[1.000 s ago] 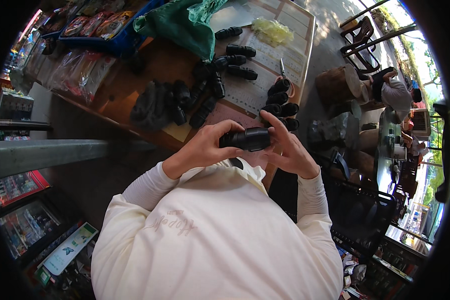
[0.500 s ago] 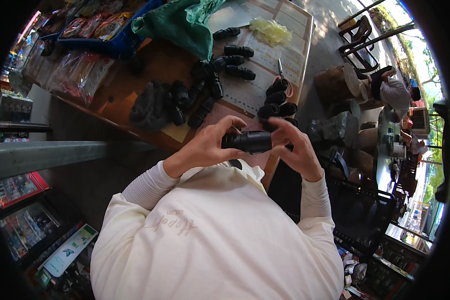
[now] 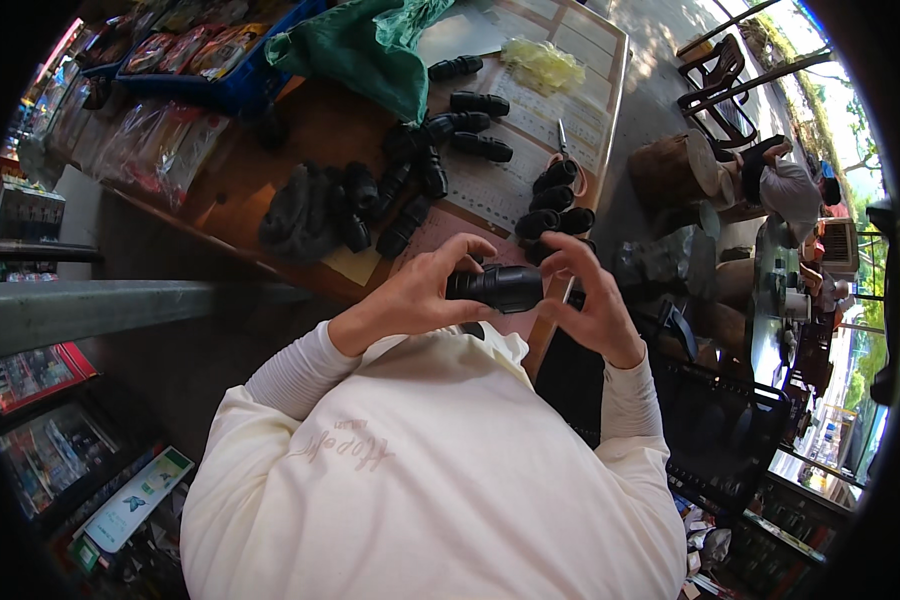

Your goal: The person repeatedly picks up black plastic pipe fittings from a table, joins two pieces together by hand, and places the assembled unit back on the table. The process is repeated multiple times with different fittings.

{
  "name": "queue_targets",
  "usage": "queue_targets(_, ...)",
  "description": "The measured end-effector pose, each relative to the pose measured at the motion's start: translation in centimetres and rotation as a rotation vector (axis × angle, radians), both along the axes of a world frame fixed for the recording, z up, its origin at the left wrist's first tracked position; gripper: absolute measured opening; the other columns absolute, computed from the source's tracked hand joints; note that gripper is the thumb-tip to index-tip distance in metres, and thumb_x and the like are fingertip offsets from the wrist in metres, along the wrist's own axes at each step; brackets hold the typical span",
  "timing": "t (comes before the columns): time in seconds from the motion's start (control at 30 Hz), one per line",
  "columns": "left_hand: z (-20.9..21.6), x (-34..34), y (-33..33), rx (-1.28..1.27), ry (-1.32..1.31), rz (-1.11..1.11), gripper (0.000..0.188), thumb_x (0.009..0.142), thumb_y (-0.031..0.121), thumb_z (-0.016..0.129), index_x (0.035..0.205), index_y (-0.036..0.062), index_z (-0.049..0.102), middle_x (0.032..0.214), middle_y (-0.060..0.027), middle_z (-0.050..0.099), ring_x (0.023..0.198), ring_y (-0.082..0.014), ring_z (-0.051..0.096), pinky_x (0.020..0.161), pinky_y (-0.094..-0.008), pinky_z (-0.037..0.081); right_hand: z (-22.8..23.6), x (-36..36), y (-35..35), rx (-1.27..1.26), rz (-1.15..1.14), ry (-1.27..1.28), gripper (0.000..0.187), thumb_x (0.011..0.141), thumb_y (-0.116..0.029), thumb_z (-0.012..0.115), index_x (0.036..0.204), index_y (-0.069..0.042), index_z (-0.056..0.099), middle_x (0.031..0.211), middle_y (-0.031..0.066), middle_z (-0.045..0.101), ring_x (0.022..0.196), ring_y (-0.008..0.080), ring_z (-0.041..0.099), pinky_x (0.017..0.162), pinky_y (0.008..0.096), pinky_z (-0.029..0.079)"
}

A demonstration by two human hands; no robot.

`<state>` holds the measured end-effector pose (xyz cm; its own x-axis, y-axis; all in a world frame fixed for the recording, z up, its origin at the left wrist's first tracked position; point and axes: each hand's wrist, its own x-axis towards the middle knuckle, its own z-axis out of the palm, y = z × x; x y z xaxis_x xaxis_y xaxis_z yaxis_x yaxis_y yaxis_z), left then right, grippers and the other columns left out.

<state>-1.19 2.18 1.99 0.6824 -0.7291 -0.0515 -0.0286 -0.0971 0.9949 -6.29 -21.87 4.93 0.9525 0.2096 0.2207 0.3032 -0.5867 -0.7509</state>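
Note:
A black ribbed pipe coupling (image 3: 500, 288) lies sideways in front of my chest, above the table's near edge. My left hand (image 3: 438, 285) grips its left end between thumb and fingers. At the other end, my right hand (image 3: 590, 295) is curved with thumb and fingers spread apart; whether a fingertip touches the coupling I cannot tell. Just beyond the hands lie several similar couplings, one cluster (image 3: 395, 190) to the left and another group (image 3: 555, 205) to the right. Further back are more couplings (image 3: 480, 103).
Scissors (image 3: 562, 140) with pink handles lie near the right table edge. Yellowish plastic wrap (image 3: 540, 65), a green sack (image 3: 365, 50), a dark grey cloth-like bundle (image 3: 300, 215) and a blue crate (image 3: 240, 90) of packets are on the table (image 3: 235, 215). A person (image 3: 790, 185) sits off to the right.
My right hand's fingers have spread a little wider and shifted slightly off the coupling's right end. The left hand keeps its grip, the coupling almost unmoved.

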Motion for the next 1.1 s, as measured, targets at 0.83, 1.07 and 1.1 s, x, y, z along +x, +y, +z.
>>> queue_targets(0.83,0.3,0.0,0.1,0.015,0.148,-0.106,0.071,0.07,0.017,0.079,0.13,0.0055,0.043,0.098,-0.0144,0.064,0.091,-0.0194,0.063,0.085,-0.0296,0.048,-0.5,-0.9,-2.0,-0.077,0.033,0.276,0.025,0.081,-0.022,0.069,0.099,-0.006,0.067,0.082,0.0088,0.065,0.075,0.0252,0.061,0.067,0.0335,0.048)
queue_targets(1.07,-0.3,0.2,-0.1,-0.004,0.098,-0.109,0.072,0.07,0.018,0.08,0.131,0.005,0.043,0.101,-0.0143,0.063,0.093,-0.0192,0.062,0.086,-0.0305,0.048,0.2,-0.9,-0.6,0.006,-0.01,0.269,0.028,0.082,-0.03,0.069,0.093,-0.004,0.068,0.074,0.0079,0.063,0.068,0.0237,0.061,0.062,0.0332,0.048)
queue_targets(1.1,-0.2,0.2,-0.1,-0.008,0.127,-0.109,0.072,0.07,0.017,0.08,0.131,0.005,0.043,0.102,-0.0143,0.063,0.094,-0.0192,0.062,0.087,-0.0306,0.048,0.0,-0.8,-0.6,0.112,-0.057,0.353,0.029,0.08,-0.029,0.071,0.094,-0.004,0.067,0.074,0.0083,0.063,0.069,0.0246,0.061,0.063,0.0335,0.048)
